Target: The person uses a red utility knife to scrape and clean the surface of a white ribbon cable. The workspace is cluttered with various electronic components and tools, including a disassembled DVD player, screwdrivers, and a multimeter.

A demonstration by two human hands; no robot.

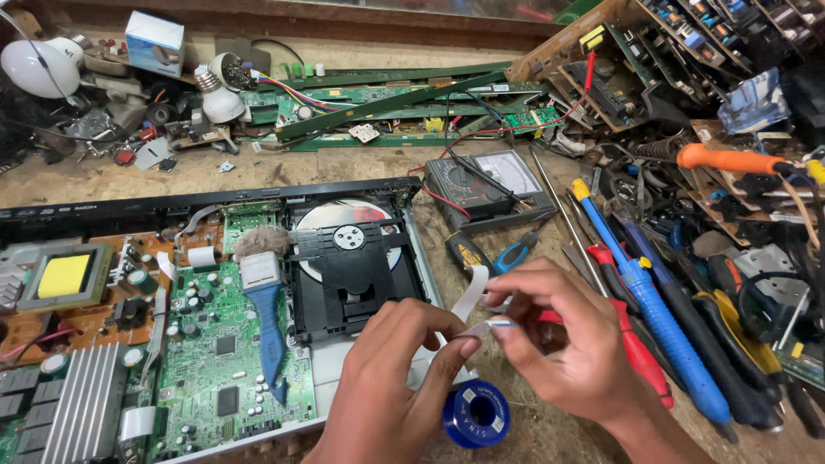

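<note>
Head view. Both hands meet above the front edge of an opened disc player (pixel 172 335) that lies on a cluttered wooden desk (pixel 326 163). The left hand (pixel 395 378) is closed in a pinch, thumb and forefinger pressed on the near end of a white flat ribbon cable (pixel 471 292). The right hand (pixel 559 335) is likewise curled shut, its fingertips (pixel 503 325) gripping the same cable end from the other side, so that the two pinches touch. From the fingers the cable's long axis rises up and slightly right in the picture, away from the person, its free end curving just beside the player's right wall. Whether the hands also hold a small tool at the cable tip cannot be told.

Inside the player, the black disc tray mechanism (pixel 348 266) with a silver disc sits just left of the cable; a green circuit board (pixel 223 361) lies further left, and a blue-handled brush (pixel 262 301) rests on it, bristles pointing away from the person, handle toward them. A blue spool of solder wire (pixel 476 414) lies on the desk directly below the hands. An analogue multimeter (pixel 490 185) stands beyond the hands. To the right lie a blue soldering iron (pixel 653 309), a red-handled screwdriver (pixel 632 339) and an orange-handled tool (pixel 730 160), among loose circuit boards.
</note>
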